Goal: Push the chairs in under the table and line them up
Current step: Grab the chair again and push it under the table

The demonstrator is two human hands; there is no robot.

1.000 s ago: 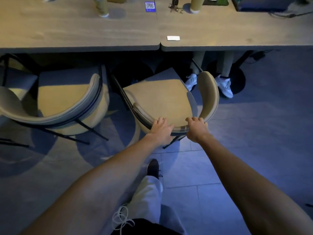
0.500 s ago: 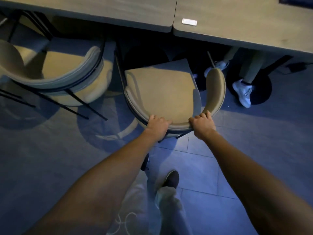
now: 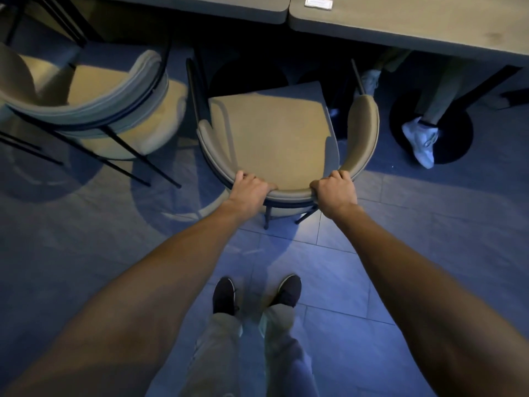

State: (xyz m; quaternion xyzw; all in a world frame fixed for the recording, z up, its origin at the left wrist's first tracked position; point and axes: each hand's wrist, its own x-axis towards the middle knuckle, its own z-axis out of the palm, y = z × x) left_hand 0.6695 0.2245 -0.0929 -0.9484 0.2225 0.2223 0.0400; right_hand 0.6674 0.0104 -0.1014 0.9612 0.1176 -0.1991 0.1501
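I've swung the chair squarer to the desk, seat front probably just under its edge. My left hand and right hand grip its backrest; another push remains.

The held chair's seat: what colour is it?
Tan seat, clearest in the head view.

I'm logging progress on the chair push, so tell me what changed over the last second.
The left hand and right hand slid apart along the chair back, which now sits squarer to the table. The person stepped closer, both feet together, and the view tipped downward. Both hands kept their grip; the second chair, the white tag and the seated person's shoes stayed put.
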